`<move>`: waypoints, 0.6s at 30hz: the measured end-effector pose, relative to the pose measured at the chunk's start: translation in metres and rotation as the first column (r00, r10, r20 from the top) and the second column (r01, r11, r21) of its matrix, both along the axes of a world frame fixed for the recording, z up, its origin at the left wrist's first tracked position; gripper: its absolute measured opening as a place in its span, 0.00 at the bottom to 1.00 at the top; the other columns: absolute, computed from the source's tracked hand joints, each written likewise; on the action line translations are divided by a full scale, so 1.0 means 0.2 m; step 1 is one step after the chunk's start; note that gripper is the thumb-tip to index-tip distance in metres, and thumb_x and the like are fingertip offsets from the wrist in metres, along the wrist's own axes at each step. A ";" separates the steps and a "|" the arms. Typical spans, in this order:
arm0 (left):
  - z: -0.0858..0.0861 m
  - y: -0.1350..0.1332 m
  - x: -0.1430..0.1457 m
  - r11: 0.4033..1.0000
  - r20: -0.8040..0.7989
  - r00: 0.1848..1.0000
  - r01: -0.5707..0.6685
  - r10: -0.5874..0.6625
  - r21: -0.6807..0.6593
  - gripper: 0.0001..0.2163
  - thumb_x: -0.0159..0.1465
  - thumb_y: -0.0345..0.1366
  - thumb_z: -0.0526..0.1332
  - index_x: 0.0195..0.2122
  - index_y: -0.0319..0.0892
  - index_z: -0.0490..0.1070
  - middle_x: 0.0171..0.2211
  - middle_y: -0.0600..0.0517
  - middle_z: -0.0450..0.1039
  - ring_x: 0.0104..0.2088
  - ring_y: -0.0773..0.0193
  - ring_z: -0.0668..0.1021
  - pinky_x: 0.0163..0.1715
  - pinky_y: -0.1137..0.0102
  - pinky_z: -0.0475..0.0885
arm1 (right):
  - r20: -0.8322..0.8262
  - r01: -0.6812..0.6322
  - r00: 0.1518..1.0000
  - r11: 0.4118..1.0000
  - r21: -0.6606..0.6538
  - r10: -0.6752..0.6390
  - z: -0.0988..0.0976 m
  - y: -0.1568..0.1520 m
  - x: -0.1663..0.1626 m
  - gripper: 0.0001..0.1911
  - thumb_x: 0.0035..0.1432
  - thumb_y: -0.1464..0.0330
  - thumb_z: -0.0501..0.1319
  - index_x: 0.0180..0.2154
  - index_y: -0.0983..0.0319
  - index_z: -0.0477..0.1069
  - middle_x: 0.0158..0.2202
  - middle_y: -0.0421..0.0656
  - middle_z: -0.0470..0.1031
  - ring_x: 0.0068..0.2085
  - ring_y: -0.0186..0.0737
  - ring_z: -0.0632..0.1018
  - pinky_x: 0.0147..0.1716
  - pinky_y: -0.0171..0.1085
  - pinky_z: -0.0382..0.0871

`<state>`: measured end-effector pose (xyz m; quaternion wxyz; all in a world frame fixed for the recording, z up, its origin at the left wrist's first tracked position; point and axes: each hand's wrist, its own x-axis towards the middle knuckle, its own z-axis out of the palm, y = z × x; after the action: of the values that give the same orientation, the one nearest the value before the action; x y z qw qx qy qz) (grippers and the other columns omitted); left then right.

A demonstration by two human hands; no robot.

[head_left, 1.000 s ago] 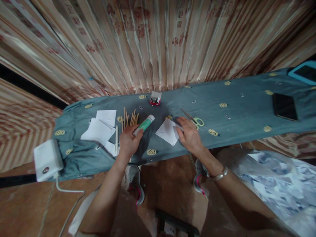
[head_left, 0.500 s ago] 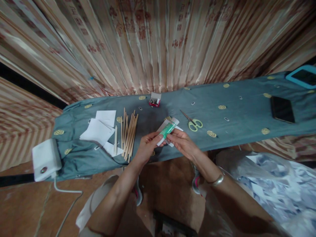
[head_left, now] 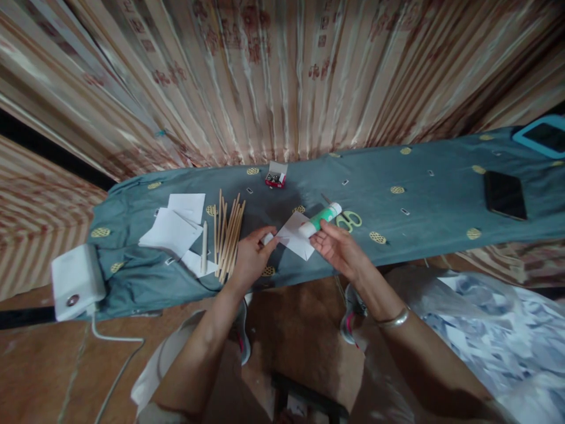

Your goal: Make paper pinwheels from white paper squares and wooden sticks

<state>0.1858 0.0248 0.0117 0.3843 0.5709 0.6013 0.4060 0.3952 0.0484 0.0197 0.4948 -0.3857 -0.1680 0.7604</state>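
Note:
My right hand (head_left: 342, 252) grips a green and white glue stick (head_left: 318, 221), tilted with one end up to the right. Between the fingers of my left hand (head_left: 252, 260) is a small white cap (head_left: 267, 238), apart from the stick. A creased piece of white paper (head_left: 304, 249) lies on the cloth between my hands, partly under the stick. Behind the stick's far end, green-handled scissors (head_left: 353, 221) are partly hidden.
Thin wooden sticks (head_left: 229, 238) lie left of my left hand, beside a white pen-like stick (head_left: 204, 247) and white paper sheets (head_left: 170, 232). A small red box (head_left: 276, 176) holds metal pieces. A dark phone (head_left: 505, 194) lies right on the cloth-covered table (head_left: 441, 218).
My hands have moved apart. The cap has come off the glue stick into my left hand, while the stick has shifted right in my right hand. The paper now lies on the table.

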 end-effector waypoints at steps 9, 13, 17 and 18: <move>-0.03 0.08 -0.07 0.957 -0.642 0.767 0.198 -0.018 0.210 0.14 0.66 0.29 0.58 0.51 0.39 0.76 0.58 0.42 0.72 0.57 0.50 0.74 0.60 0.53 0.68 | -0.079 -0.032 0.997 0.991 -0.131 0.021 0.02 0.01 -0.02 0.05 0.60 0.69 0.64 0.32 0.62 0.75 0.29 0.45 0.84 0.28 0.33 0.83 0.29 0.27 0.78; -0.01 0.08 -0.06 0.949 -0.724 0.689 0.245 -0.025 0.200 0.16 0.67 0.31 0.57 0.55 0.37 0.73 0.61 0.39 0.68 0.61 0.47 0.71 0.61 0.51 0.67 | -0.105 -0.046 0.994 0.989 -0.143 0.031 0.04 0.01 -0.01 0.04 0.60 0.70 0.63 0.31 0.61 0.74 0.28 0.44 0.84 0.29 0.33 0.84 0.30 0.27 0.79; 0.00 0.05 -0.05 0.920 -0.725 0.688 0.272 0.019 0.282 0.16 0.68 0.33 0.56 0.56 0.38 0.71 0.63 0.39 0.66 0.67 0.46 0.64 0.64 0.48 0.62 | -0.107 -0.071 0.993 0.990 -0.123 0.058 0.03 0.01 0.01 0.02 0.56 0.70 0.66 0.32 0.61 0.74 0.29 0.43 0.84 0.29 0.33 0.83 0.31 0.27 0.79; 0.00 0.04 -0.04 0.906 -0.702 0.712 0.284 0.020 0.314 0.16 0.69 0.33 0.55 0.56 0.39 0.70 0.63 0.39 0.67 0.66 0.47 0.64 0.63 0.48 0.62 | -0.100 -0.067 0.993 0.991 -0.114 0.056 0.03 0.01 0.01 0.03 0.54 0.70 0.67 0.32 0.61 0.74 0.29 0.43 0.84 0.29 0.33 0.83 0.32 0.28 0.79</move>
<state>0.1780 0.0323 0.0124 0.0360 0.7886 0.5614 0.2482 0.3980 0.0505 0.0253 0.4550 -0.3716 -0.1107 0.8017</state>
